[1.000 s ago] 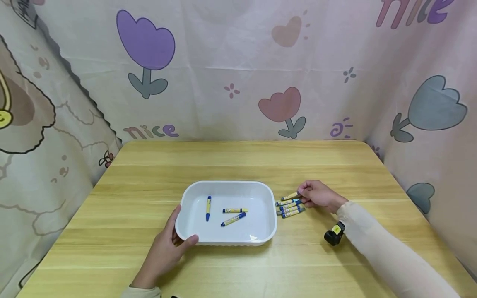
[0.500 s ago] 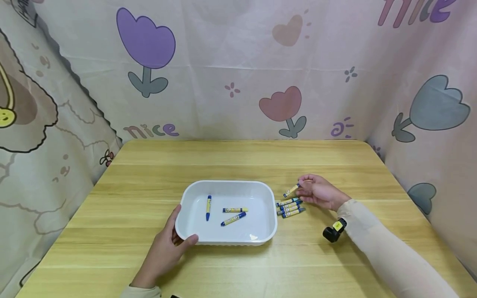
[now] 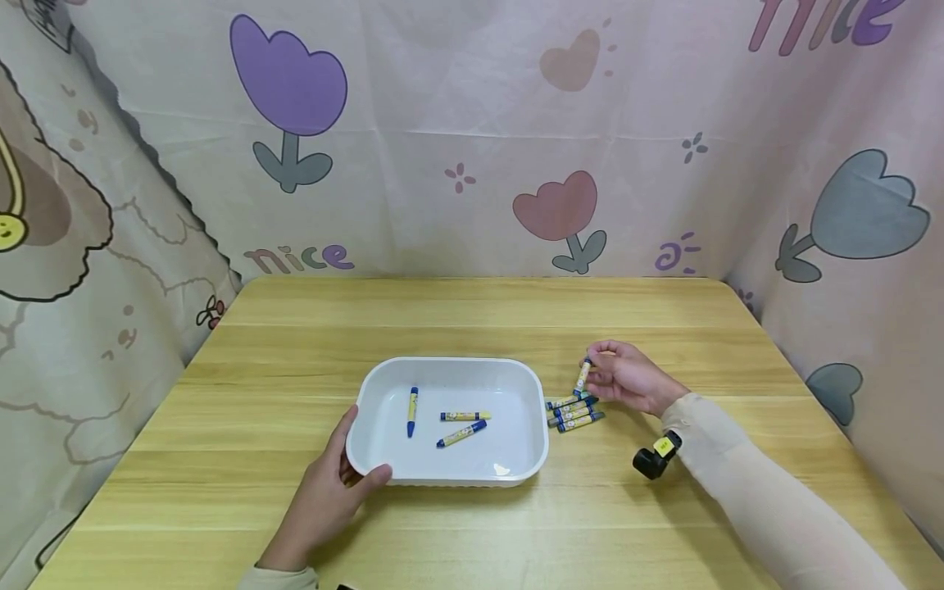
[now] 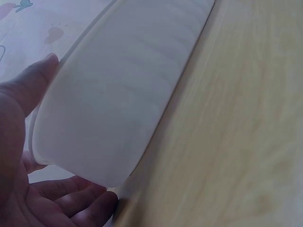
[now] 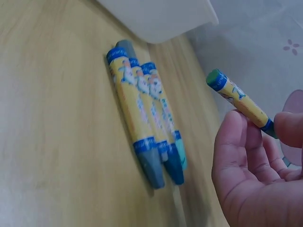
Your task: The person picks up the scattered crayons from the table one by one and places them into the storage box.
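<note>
A white plastic tray sits on the table with 3 crayons lying in it, one of them a blue-tipped crayon set lengthwise. My left hand grips its near left corner, thumb over the rim and fingers around the outer wall, as the left wrist view also shows. My right hand pinches a green crayon by its tip between thumb and fingers, blunt green end pointing away. Below that hand, several crayons lie side by side by the tray's right end; in the right wrist view they include a grey crayon.
The wood-grain table extends around the tray. A patterned cloth hangs behind it and along both sides. A small black camera is strapped at the right wrist, close over the tabletop.
My right hand has lifted the green crayon off the group and turned it from nearly flat to steeper. The left hand and tray have stayed put.
</note>
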`<state>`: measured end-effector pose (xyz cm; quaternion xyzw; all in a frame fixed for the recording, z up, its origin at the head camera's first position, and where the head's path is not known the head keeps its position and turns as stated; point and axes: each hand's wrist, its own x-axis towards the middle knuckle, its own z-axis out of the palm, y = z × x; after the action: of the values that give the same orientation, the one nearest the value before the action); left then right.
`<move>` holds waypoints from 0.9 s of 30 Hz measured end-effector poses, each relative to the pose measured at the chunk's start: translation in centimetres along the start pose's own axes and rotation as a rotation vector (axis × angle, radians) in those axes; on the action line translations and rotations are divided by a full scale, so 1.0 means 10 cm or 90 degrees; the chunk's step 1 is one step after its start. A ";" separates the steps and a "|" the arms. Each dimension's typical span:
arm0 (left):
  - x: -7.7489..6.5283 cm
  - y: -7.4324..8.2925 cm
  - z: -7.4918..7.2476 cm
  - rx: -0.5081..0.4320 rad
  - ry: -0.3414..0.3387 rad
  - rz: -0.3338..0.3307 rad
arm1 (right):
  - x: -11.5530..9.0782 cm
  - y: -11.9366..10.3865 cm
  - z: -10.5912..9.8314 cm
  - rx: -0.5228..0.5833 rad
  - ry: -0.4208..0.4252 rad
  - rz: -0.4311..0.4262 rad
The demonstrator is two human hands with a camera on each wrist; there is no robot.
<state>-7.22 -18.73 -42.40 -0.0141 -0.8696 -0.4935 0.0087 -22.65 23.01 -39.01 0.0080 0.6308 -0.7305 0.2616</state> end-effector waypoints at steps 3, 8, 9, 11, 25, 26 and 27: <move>0.00 0.00 0.00 0.001 -0.002 -0.003 | 0.00 -0.02 0.04 0.007 0.010 -0.006; 0.00 -0.01 0.00 0.004 -0.002 -0.004 | 0.01 -0.04 0.10 0.003 0.020 -0.016; 0.00 -0.01 0.00 0.004 -0.002 -0.004 | 0.01 -0.05 0.12 0.002 0.020 -0.018; 0.00 -0.01 0.00 0.003 -0.001 -0.002 | 0.03 -0.06 0.15 0.001 0.018 -0.020; 0.00 -0.02 0.00 -0.008 -0.005 0.000 | 0.05 -0.18 0.41 -0.001 -0.009 -0.028; 0.00 -0.02 -0.01 -0.008 -0.005 -0.002 | 0.05 -0.18 0.43 -0.003 -0.010 -0.030; 0.00 -0.01 -0.01 -0.008 -0.005 -0.002 | 0.05 -0.19 0.45 -0.004 -0.011 -0.031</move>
<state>-7.22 -18.86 -42.47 -0.0149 -0.8667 -0.4987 0.0042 -22.43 18.81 -36.53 -0.0148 0.6307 -0.7348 0.2491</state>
